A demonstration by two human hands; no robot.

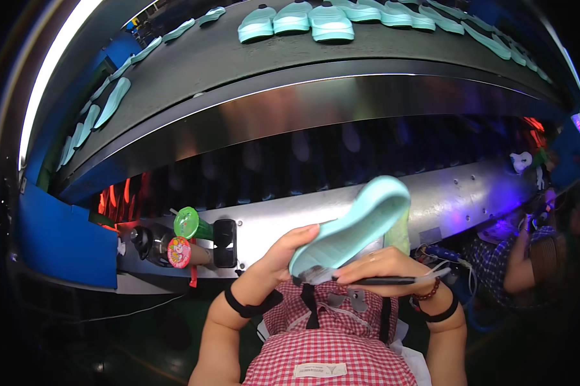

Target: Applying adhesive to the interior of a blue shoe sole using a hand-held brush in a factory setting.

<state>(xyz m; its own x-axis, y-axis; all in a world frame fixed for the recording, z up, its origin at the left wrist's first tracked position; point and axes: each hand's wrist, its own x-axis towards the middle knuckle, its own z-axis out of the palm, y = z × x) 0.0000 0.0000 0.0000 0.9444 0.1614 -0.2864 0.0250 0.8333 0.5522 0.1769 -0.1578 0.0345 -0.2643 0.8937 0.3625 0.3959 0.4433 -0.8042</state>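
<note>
A pale teal shoe sole (pixel 373 212) is tilted in front of my chest, its hollow inner side showing. My left hand (pixel 285 254) grips its near end from the left, thumb along the edge. My right hand (pixel 383 270) is closed round a slim brush (pixel 393 280) with a black handle and a pale rear end. The brush's blurred tip meets the sole's near end. Behind my right hand, a pale green cloth-like piece (pixel 398 233) shows in part.
Several matching soles (pixel 331 24) lie on the dark conveyor belt (pixel 238 67) beyond a metal ledge. On the steel shelf (pixel 283 219) stand a green-lidded cup (pixel 187 222), a dark bottle (pixel 149 243), a pink-lidded cup (pixel 179 252) and a black case (pixel 225 243). Another person's arm (pixel 520 267) is at right.
</note>
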